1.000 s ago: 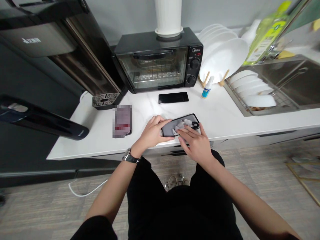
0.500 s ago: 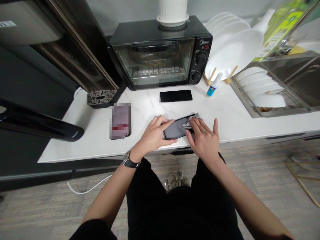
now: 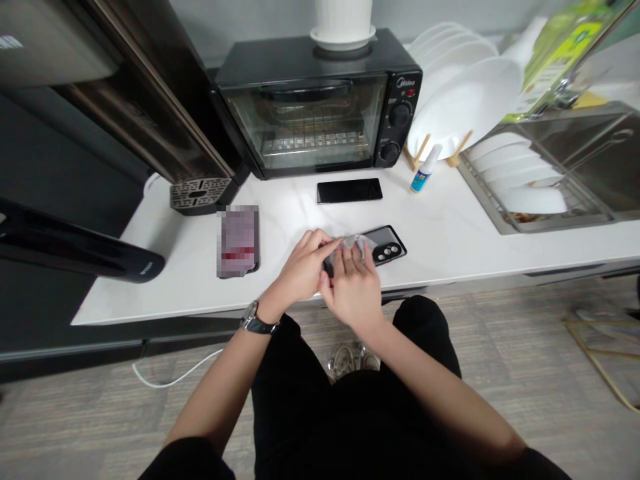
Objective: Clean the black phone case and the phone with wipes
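A dark phone case (image 3: pixel 390 237) with a black rim and round camera holes lies flat near the counter's front edge. My left hand (image 3: pixel 303 263) holds it by its left end, the thumb and fingers closed about that end. My right hand (image 3: pixel 355 287) presses a crumpled pale wipe (image 3: pixel 359 241) onto the left half of the case, its fingers bent over the wipe. Both hands nearly touch, and they hide the left end of the case. Behind them lies a black phone (image 3: pixel 349 191), screen up.
A small spray bottle (image 3: pixel 423 175) stands right of the phone. Left of my hands lies a blurred-out purplish item (image 3: pixel 239 233). A toaster oven (image 3: pixel 320 127) stands at the back, a drinks machine (image 3: pixel 200 193) at left, white plates (image 3: pixel 465 93) and a sink (image 3: pixel 493 213) at right.
My right hand has slid left along the case with the wipe, from the camera-hole end to beside my left hand. The camera holes now show. My left hand keeps its hold.
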Motion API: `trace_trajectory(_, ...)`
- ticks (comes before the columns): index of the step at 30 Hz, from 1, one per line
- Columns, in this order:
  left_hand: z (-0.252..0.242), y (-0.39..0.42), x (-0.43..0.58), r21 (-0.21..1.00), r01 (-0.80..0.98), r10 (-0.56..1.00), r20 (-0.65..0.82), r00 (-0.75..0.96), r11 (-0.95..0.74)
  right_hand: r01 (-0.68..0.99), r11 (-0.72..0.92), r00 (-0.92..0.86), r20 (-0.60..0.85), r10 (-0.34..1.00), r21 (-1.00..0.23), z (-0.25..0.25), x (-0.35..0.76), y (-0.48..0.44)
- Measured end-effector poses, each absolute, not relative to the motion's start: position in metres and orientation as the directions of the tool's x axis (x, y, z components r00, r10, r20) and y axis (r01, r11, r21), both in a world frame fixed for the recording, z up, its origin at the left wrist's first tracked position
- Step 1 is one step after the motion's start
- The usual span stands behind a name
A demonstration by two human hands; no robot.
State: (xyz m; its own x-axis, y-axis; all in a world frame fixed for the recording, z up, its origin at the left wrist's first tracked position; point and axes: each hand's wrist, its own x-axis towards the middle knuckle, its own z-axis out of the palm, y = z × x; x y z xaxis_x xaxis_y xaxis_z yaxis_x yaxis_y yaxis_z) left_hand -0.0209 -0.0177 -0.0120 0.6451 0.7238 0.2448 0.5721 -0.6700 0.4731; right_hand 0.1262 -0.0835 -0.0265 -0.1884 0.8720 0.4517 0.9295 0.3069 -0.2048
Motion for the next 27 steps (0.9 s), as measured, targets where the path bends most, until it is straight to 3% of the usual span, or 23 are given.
trace_trajectory(7, -0.011, -0.019, -0.022, 0.458, 0.605, 0.74, 0.205, 0.641, -0.651, 0.802, 0.465, -0.296, 0.428, 0.854, -0.374, -0.021, 0.137, -0.091)
trace_trajectory(11, -0.011, -0.021, -0.018, 0.467, 0.619, 0.76, 0.215, 0.613, -0.631, 0.728, 0.548, -0.364, 0.445, 0.818, -0.412, -0.022, 0.17, -0.095)
trace_trajectory(17, -0.008, -0.024, -0.016, 0.467, 0.626, 0.769, 0.231, 0.595, -0.625, 0.746, 0.56, -0.378, 0.464, 0.801, -0.36, -0.025, 0.201, -0.099)
trace_trajectory(27, -0.009, -0.023, -0.017, 0.44, 0.616, 0.746, 0.233, 0.624, -0.653, 0.918, 0.356, -0.248, 0.451, 0.858, -0.174, -0.026, 0.243, -0.089)
